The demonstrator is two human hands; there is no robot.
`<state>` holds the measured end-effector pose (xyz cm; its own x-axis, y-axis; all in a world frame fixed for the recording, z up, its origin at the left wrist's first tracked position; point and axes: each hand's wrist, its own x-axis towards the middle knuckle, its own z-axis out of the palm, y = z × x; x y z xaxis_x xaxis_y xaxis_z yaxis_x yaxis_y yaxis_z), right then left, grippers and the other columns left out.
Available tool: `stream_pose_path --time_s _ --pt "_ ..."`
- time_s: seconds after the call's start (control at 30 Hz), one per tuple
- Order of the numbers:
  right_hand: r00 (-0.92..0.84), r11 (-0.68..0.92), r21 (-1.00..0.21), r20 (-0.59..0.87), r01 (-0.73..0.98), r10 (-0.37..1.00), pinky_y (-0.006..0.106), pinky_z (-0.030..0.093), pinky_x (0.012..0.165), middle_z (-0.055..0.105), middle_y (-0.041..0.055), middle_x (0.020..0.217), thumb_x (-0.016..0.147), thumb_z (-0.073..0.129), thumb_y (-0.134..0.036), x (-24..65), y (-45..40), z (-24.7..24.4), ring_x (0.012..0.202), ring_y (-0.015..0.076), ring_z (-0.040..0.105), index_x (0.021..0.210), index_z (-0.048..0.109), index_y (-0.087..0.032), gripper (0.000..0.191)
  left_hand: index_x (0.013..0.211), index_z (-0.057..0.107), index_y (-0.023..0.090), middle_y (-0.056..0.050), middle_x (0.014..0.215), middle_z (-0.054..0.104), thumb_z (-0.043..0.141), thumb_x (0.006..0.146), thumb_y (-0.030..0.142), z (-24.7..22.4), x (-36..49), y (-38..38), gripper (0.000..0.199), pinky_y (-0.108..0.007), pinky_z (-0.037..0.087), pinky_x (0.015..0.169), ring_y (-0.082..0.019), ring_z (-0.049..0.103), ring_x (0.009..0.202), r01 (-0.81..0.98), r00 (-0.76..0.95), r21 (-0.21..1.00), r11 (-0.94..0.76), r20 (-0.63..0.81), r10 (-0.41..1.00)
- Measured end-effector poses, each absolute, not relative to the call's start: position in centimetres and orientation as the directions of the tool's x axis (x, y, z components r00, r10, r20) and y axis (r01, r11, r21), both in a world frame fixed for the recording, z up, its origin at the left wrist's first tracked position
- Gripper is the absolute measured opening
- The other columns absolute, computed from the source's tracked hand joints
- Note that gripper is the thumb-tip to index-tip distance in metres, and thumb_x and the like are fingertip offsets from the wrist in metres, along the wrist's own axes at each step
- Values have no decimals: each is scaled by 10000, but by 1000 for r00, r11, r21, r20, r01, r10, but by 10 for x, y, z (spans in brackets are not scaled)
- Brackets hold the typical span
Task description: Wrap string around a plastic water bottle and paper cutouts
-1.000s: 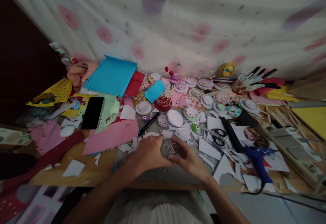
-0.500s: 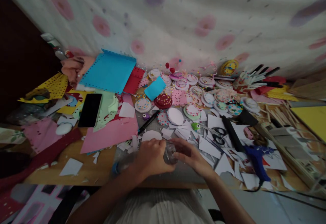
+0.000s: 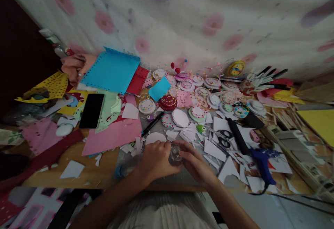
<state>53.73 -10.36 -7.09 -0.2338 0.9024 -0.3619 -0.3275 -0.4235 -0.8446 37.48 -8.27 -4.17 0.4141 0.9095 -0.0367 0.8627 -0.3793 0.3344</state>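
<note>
A clear plastic bottle [image 3: 175, 153] lies on its side over the table's front edge, its blue cap [image 3: 119, 171] pointing left. My left hand [image 3: 158, 160] is wrapped around the bottle's middle and hides much of it. At the bottle's base, on the right, the curled fingers of my right hand [image 3: 194, 163] rest against the plastic. Just beyond my hands lie a white paper disc [image 3: 155, 138] and many white paper scraps [image 3: 186, 134].
Stacked, decorated paper discs [image 3: 198, 113] fill the back. Scissors [image 3: 224, 138], a blue glue gun [image 3: 263, 166] and a power strip [image 3: 292, 152] lie right. A phone [image 3: 92, 111], a black marker [image 3: 152, 124], pink paper [image 3: 112, 138] and blue sheets [image 3: 112, 71] lie left.
The view has shifted slightly. My left hand keeps its hold on the bottle, and the right fingers have moved a little around its base.
</note>
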Motion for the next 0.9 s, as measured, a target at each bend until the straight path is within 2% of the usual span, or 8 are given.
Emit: stream_pose_path --time_s 0.2,0.4,0.67,0.9 --pt "-240 -456 -776 -389 -436 890 314 438 875 665 30 1073 764 680 -315 531 -105 -67 1008 208 588 1056 669 -252 299 893 662 146 -103 800 719 636 655 477 -41 377 -83 408 -362 520 647 -292 695 781 870 389 345 -353 -40 920" --pt "-197 -471 -745 -431 -472 881 323 456 884 682 40 1071 732 699 -305 525 -105 -65 1002 218 612 1043 675 -239 319 903 661 137 -107 807 715 642 673 489 -41 377 -84 421 -373 527 642 -301 694 787 864 400 349 -364 -36 916" --pt "-89 -460 -785 -468 -415 879 320 492 784 674 51 1079 703 713 -295 522 -107 -68 915 215 617 1065 665 -229 371 940 662 128 -115 816 713 671 660 471 -38 376 -85 443 -379 534 663 -305 690 803 864 412 341 -371 -55 910" --pt "-72 -445 -831 -448 -335 891 333 490 806 672 56 1063 712 684 -287 520 -105 -69 939 219 611 1089 650 -225 384 942 667 128 -115 829 717 649 687 482 -38 376 -85 436 -376 535 664 -302 693 809 863 414 339 -375 -46 909"
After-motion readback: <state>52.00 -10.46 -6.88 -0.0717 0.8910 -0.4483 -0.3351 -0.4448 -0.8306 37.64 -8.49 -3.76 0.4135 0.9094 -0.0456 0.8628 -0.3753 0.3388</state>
